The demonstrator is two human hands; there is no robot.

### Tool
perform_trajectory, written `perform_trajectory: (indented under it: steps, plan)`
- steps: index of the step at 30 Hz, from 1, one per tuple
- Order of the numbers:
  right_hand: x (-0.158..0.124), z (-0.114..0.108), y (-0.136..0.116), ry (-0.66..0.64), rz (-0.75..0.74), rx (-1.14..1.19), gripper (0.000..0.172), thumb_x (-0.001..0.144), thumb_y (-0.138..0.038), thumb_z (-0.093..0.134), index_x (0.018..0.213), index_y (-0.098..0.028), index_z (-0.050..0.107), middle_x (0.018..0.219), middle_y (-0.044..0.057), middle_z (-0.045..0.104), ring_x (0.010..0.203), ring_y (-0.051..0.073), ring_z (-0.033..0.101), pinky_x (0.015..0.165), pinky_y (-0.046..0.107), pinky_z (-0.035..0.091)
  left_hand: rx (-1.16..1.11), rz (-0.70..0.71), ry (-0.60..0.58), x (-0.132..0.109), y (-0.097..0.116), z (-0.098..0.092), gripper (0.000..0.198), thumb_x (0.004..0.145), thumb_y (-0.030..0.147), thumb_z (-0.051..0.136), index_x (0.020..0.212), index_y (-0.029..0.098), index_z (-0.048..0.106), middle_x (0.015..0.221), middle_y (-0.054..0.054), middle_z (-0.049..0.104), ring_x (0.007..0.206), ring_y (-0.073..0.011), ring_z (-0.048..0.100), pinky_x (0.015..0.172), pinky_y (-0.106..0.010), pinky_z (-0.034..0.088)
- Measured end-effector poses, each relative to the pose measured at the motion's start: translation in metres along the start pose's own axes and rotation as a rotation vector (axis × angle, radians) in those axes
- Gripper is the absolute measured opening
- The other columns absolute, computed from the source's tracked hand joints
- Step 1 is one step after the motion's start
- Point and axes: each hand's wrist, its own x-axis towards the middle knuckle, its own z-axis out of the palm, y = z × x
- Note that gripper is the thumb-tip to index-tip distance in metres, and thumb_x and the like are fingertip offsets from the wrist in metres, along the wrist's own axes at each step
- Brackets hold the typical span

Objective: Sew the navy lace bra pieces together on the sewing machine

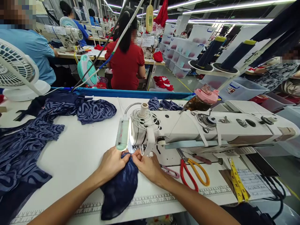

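Observation:
A piece of navy fabric (120,187) hangs from the needle area of a white sewing machine (182,128) down over the table's ruler strip. My left hand (113,164) pinches its top edge from the left, thumb towards the needle. On the other side my right hand (147,164) grips the same edge with finger and thumb, just below the presser foot (140,147). Both hands are close together, and the fingertips are partly hidden by the machine head. A lit, clear guard (123,134) stands over my left fingers.
Patterned navy pieces (30,140) are heaped at the left, with a cup-shaped piece (96,111) behind. Scissors (194,170), a pink clip (170,171) and a yellow tape measure (237,181) lie right. A white fan (18,68) stands back left. Co-workers sit beyond the table.

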Motion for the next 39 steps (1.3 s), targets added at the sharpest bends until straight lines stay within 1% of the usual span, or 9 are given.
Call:
perform_trajectory:
  steps: [3,7,10,15,23,28,32,35,39]
  plan:
    - [-0.003,-0.003,0.004,0.031,-0.044,-0.083,0.019,0.091,-0.024,0.052,0.078,-0.021,0.065,0.059,-0.001,0.058,0.058,0.015,0.054,0.062,0.026,0.036,0.02,-0.022,0.026,0.01,0.001,0.002,0.009,0.08,0.027,0.053,0.075,0.022,0.057,0.074,-0.002,0.063,0.071,-0.021,0.06,0.064,-0.028,0.039]
    - [-0.015,-0.002,0.019,0.125,-0.316,-0.311,0.024,0.098,-0.03,0.048,0.103,-0.021,0.069,0.083,0.007,0.069,0.078,0.022,0.063,0.07,0.031,0.042,0.006,0.01,0.026,0.015,-0.004,0.004,0.01,0.079,0.027,0.055,0.071,0.022,0.058,0.071,-0.001,0.062,0.069,-0.0193,0.059,0.065,-0.026,0.039]
    - [-0.023,0.001,0.026,0.172,-0.442,-0.424,0.028,0.1,-0.032,0.046,0.115,-0.022,0.068,0.086,0.009,0.07,0.085,0.025,0.063,0.073,0.034,0.044,-0.007,0.022,0.038,0.015,-0.008,0.006,0.015,0.08,0.03,0.055,0.068,0.022,0.058,0.069,-0.001,0.062,0.069,-0.0192,0.059,0.065,-0.027,0.041]
    - [-0.027,0.003,0.028,0.192,-0.441,-0.475,0.029,0.1,-0.033,0.048,0.12,-0.024,0.067,0.091,0.009,0.07,0.082,0.024,0.063,0.073,0.036,0.046,-0.064,0.034,0.049,0.013,-0.014,0.008,0.014,0.079,0.032,0.056,0.068,0.022,0.06,0.07,-0.001,0.065,0.069,-0.02,0.061,0.066,-0.028,0.043]
    - [-0.025,0.004,0.027,0.333,-0.505,-0.437,0.025,0.096,-0.029,0.056,0.116,-0.022,0.069,0.089,0.008,0.07,0.079,0.023,0.063,0.076,0.037,0.049,-0.15,0.07,0.084,0.009,-0.014,0.006,0.019,0.082,0.039,0.057,0.077,0.023,0.068,0.072,-0.001,0.07,0.07,-0.0213,0.065,0.067,-0.028,0.048]
    - [-0.023,0.0,0.025,0.317,-0.515,-0.44,0.026,0.093,-0.028,0.061,0.117,-0.019,0.068,0.091,0.01,0.07,0.086,0.024,0.064,0.077,0.038,0.051,-0.223,0.089,0.098,0.008,-0.019,0.007,0.022,0.081,0.042,0.059,0.089,0.023,0.069,0.084,-0.001,0.073,0.076,-0.0217,0.067,0.071,-0.028,0.051]
    - [-0.023,0.004,0.028,0.303,-0.5,-0.418,0.031,0.095,-0.03,0.057,0.122,-0.018,0.065,0.1,0.012,0.07,0.092,0.026,0.063,0.081,0.041,0.05,-0.222,0.093,0.11,0.008,-0.024,0.011,0.023,0.081,0.043,0.059,0.086,0.022,0.067,0.079,-0.001,0.071,0.075,-0.0214,0.067,0.071,-0.028,0.051]
    - [-0.023,0.005,0.03,0.304,-0.504,-0.423,0.031,0.095,-0.031,0.056,0.122,-0.019,0.065,0.097,0.011,0.07,0.09,0.025,0.063,0.084,0.042,0.048,-0.207,0.099,0.127,0.009,-0.023,0.012,0.022,0.082,0.043,0.058,0.083,0.023,0.066,0.077,0.0,0.07,0.073,-0.0209,0.066,0.068,-0.027,0.05]
    - [-0.018,0.001,0.03,0.313,-0.509,-0.418,0.025,0.095,-0.029,0.056,0.115,-0.02,0.068,0.087,0.008,0.069,0.087,0.023,0.063,0.083,0.04,0.046,-0.2,0.127,0.083,0.01,-0.021,0.011,0.021,0.084,0.041,0.055,0.083,0.023,0.065,0.077,0.0,0.07,0.071,-0.0201,0.065,0.064,-0.026,0.049]
